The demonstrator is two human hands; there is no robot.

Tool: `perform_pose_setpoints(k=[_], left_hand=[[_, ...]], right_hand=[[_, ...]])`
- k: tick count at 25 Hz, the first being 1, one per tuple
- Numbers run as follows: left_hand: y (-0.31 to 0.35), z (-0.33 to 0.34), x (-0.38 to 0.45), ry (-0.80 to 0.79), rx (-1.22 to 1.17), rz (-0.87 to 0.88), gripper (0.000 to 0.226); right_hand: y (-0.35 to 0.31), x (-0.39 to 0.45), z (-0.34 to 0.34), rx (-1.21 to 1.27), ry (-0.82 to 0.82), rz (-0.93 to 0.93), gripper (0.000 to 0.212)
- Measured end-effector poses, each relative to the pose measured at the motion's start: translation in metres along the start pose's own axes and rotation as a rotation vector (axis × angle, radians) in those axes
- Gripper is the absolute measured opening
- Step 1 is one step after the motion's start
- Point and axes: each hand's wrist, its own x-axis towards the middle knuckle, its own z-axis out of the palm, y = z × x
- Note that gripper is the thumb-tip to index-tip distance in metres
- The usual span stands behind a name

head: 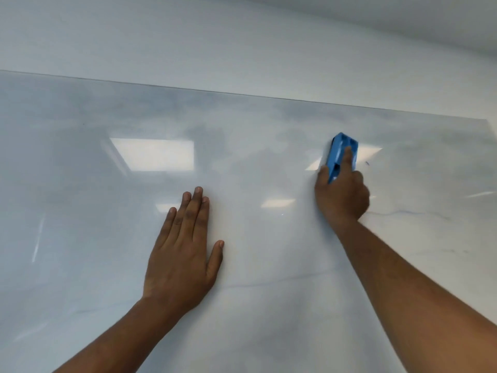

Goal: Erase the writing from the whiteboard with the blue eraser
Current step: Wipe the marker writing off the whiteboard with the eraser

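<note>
A glossy whiteboard (107,238) fills most of the view, smeared with pale blue-grey haze. My right hand (343,197) grips the blue eraser (341,153) and presses it flat against the board at the upper right, index finger stretched along its back. A small dark ink mark (367,163) sits just right of the eraser. Faint blue streaks (403,212) run right of my right wrist. My left hand (183,254) lies flat on the board at centre, fingers spread and holding nothing.
The board's top edge (242,93) runs across the upper part of the view, with white wall (242,44) above it. Ceiling lights reflect in the board as bright patches (153,154). A thin faint line (269,282) crosses the lower middle.
</note>
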Motion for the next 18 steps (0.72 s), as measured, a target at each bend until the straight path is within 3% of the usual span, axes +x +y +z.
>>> perform_pose_setpoints(k=[1,4,5,6,7,10,12,13,16,17,18], left_hand=[[0.009,0.001,0.004,0.0,-0.006,0.008,0.079],[0.052,0.009,0.029,-0.073,-0.035,0.036,0.082],[0.069,0.012,0.037,-0.098,-0.037,0.048,0.083],[0.081,0.016,0.043,-0.113,-0.037,0.059,0.083],[0.09,0.019,0.047,-0.117,-0.036,0.058,0.082],[0.119,0.031,0.049,-0.07,-0.033,0.008,0.078],[0.142,0.039,0.054,-0.052,-0.047,-0.005,0.077],[0.158,0.043,0.059,-0.051,-0.051,-0.002,0.078],[0.197,0.056,0.065,-0.046,-0.039,-0.055,0.079],[0.203,0.059,0.063,-0.032,-0.033,-0.08,0.078],[0.206,0.061,0.061,-0.016,-0.025,-0.091,0.077]], right_hand=[[-0.006,-0.01,0.001,0.002,-0.004,-0.107,0.069],[-0.004,-0.045,0.0,-0.044,-0.123,-0.77,0.069],[0.011,-0.036,-0.006,-0.087,-0.146,-0.898,0.068],[0.029,-0.018,-0.013,-0.097,-0.148,-0.908,0.067],[0.052,0.003,-0.019,-0.103,-0.125,-0.787,0.066],[0.111,0.066,-0.037,-0.073,-0.083,-0.114,0.067],[0.11,0.082,-0.033,-0.031,-0.095,0.101,0.07],[0.101,0.08,-0.029,-0.014,-0.1,0.028,0.071],[0.097,0.039,-0.022,0.024,-0.173,-0.726,0.07],[0.115,0.036,-0.025,0.004,-0.202,-0.937,0.069],[0.136,0.047,-0.03,0.004,-0.202,-1.027,0.068]])
